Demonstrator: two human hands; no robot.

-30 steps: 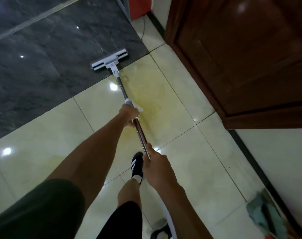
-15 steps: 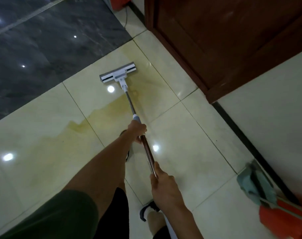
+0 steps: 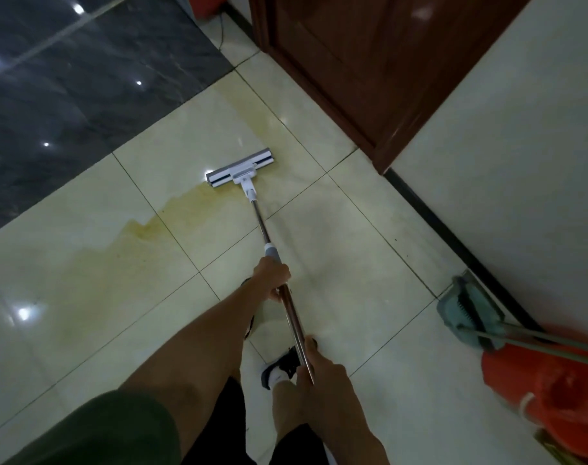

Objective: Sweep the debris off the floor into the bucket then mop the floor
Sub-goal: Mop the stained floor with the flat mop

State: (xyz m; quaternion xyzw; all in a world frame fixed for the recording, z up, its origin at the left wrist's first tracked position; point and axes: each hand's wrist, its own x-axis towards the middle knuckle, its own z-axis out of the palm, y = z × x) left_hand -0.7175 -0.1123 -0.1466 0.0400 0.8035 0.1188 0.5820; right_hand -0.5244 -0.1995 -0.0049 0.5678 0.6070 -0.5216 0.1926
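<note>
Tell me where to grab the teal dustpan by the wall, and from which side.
Take the dustpan by its long thin handle, coming from above. The pan sits low near the baseboard, while the handle slants over the red bucket, leaving room for fingers to wrap it.

One mop [image 3: 252, 196], one orange bucket [image 3: 550, 394], one teal dustpan [image 3: 467, 317]. One wooden door [image 3: 369, 62]. Two hands: left hand [image 3: 274, 280], right hand [image 3: 322, 374].

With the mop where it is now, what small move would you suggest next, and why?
Probably swing the mop head leftward over the yellowish streak: it runs left from the head, and both the left hand and right hand already grip the pole.
</note>
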